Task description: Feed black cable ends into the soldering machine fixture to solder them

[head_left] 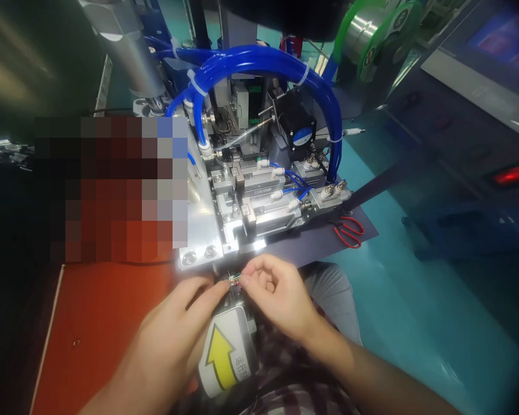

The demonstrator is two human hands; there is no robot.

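Thin coloured wires (234,280), red, green and white, show between my fingertips in front of the machine's near edge. My right hand (281,291) pinches their right end between thumb and index finger, its other fingers curled. From the left, the thumb and index finger of my left hand (177,323) close on the other side of the wires. Just below my fingertips is a metal fixture, partly hidden. Nearer to me sits a white-and-grey housing (225,351) with a yellow arrow and handwritten marks, close beside my left hand.
Ahead stands a machine with metal slides (268,213) and a thick arch of blue air tubes (259,57). Red-handled pliers (349,231) lie right on a dark mat. A wire spool (367,34) is at the upper right. An orange-red surface (99,334) extends left.
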